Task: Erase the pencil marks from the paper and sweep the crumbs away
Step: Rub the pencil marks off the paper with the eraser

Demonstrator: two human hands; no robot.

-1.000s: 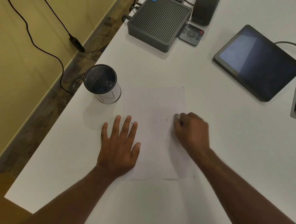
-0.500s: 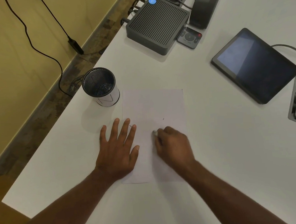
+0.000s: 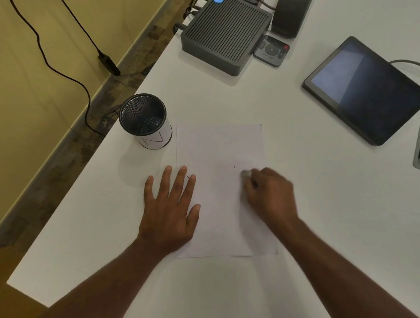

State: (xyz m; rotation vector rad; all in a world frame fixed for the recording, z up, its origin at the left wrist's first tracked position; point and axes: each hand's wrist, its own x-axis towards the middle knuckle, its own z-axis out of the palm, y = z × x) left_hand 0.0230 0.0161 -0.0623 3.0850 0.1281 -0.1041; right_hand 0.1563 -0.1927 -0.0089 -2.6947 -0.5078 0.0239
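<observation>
Head view: looks down on a white tabletop (image 3: 306, 201) with both forearms reaching in from the bottom edge.
Right grip: the right hand (image 3: 271, 196) is curled, its fingers pressed together around a small pale eraser (image 3: 245, 173) that shows just past the fingertips; the hand is motion-blurred.
Eraser: its tip touches the paper (image 3: 218, 148) on the right half of the sheet, about midway up.
Left grip: the left hand (image 3: 170, 211) lies flat, palm down, fingers spread and holding nothing; it presses on the left edge of the paper, with the outer fingers on the bare tabletop and the inner ones on the sheet.
Paper: a white sheet lying flat in front of the person, its long side running away from them; both hands rest on it.
Pencil marks: a short dark stroke (image 3: 234, 167) just left of the eraser, and another short stroke (image 3: 188, 176) between the left hand's fingertips; any fainter marks are too pale to tell.
Crumbs: too small to make out.
Mesh cup (image 3: 144, 121): a black wire pen holder, upright, just beyond the paper's far left corner and near the tabletop edge.
Grey box (image 3: 225, 31): a ribbed dark device at the far side, with a small remote (image 3: 272, 51) beside it.
Tablet (image 3: 365, 88): dark screen, lying to the far right, well apart from the paper.
Floor side: black cables (image 3: 85, 93) hang along a yellow wall to the left.
</observation>
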